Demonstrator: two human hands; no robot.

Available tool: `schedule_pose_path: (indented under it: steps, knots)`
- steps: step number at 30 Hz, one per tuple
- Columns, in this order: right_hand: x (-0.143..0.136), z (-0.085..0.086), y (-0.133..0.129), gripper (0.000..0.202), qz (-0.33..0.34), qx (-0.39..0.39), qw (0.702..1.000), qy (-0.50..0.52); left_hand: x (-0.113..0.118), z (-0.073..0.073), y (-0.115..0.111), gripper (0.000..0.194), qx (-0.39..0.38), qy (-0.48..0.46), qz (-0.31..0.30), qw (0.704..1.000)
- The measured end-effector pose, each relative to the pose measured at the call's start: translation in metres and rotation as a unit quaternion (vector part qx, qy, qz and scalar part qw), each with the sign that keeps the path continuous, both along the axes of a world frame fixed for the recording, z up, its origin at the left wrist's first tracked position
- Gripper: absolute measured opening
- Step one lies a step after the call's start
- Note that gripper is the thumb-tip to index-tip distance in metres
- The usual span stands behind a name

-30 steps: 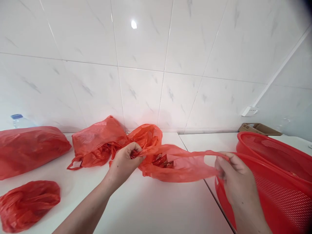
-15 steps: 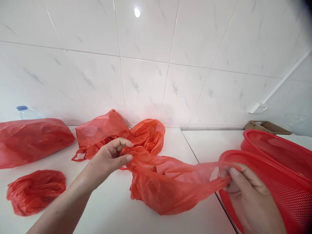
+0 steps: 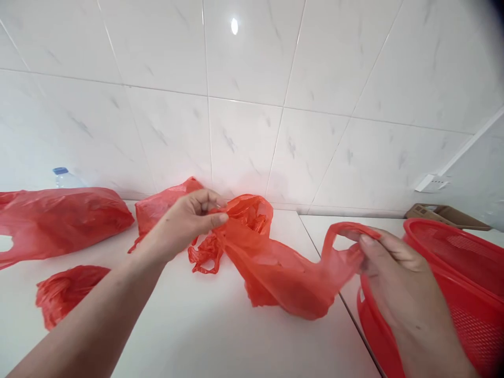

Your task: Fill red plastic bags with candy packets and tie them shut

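A thin red plastic bag (image 3: 283,270) is stretched between my two hands above the white table. My left hand (image 3: 197,215) pinches its upper left edge between thumb and fingers. At the other end, my right hand (image 3: 394,262) grips the bag by a handle, whose loop stands up beside the fingers. Behind my left hand lie a crumpled red bag (image 3: 252,212) with its mouth open and a bulky red bag (image 3: 165,205), partly covered by the hand. A small bunched red bag (image 3: 207,254) with a loop rests just below my left hand.
On the left are a full-looking red bag (image 3: 66,220) and a crumpled red bag (image 3: 66,294), partly behind my forearm. A clear bottle (image 3: 65,178) with a blue cap stands behind. Red mesh baskets (image 3: 472,315) and a cardboard tray (image 3: 449,216) occupy the right, below a wall socket (image 3: 432,182).
My left hand has risen with its end of the bag, while the right has lifted slightly. The bag hangs narrower and more slanted, and its handle loop now shows. The view has shifted left.
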State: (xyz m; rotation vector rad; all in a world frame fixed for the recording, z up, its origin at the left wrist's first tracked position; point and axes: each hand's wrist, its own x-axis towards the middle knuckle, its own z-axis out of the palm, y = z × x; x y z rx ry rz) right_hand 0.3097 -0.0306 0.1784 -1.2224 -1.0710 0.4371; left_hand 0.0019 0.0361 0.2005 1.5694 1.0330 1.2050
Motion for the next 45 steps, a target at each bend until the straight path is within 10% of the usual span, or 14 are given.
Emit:
schedule_pose_path:
  steps: [8,13,19,23,26,31,38,45]
  knots:
    - [-0.009,0.012,0.003,0.014,0.046,0.045,0.997,0.041,-0.006,-0.022,-0.004,0.022,-0.003,0.01,0.027,1.0]
    - [0.013,-0.037,-0.013,0.041,0.089,0.0,0.996,0.002,-0.023,-0.035,-0.015,0.038,0.048,-0.055,-0.011,0.997]
    - [0.036,-0.136,-0.006,0.073,0.154,-0.114,0.981,-0.024,-0.034,-0.12,-0.026,0.066,-0.029,-0.053,0.103,0.993]
    - [0.015,-0.143,0.034,0.084,0.168,-0.173,0.971,0.012,0.008,-0.161,-0.032,0.082,-0.089,-0.049,0.028,0.994]
    - [-0.01,-0.125,0.063,0.085,0.219,-0.14,0.961,0.091,0.054,-0.155,-0.031,0.083,-0.077,-0.129,0.008,0.989]
    - [-0.03,-0.114,0.063,0.044,0.427,-0.187,0.863,0.195,0.093,-0.133,-0.022,0.059,-0.103,-0.225,-0.03,0.968]
    - [-0.005,-0.138,0.047,0.025,0.296,-0.165,0.854,0.395,0.086,-0.16,-0.011,0.019,-0.335,-0.387,-0.056,0.857]
    - [-0.019,-0.154,0.04,0.019,0.344,-0.14,0.808,0.458,0.085,-0.181,-0.011,0.02,-0.37,-0.404,-0.075,0.833]
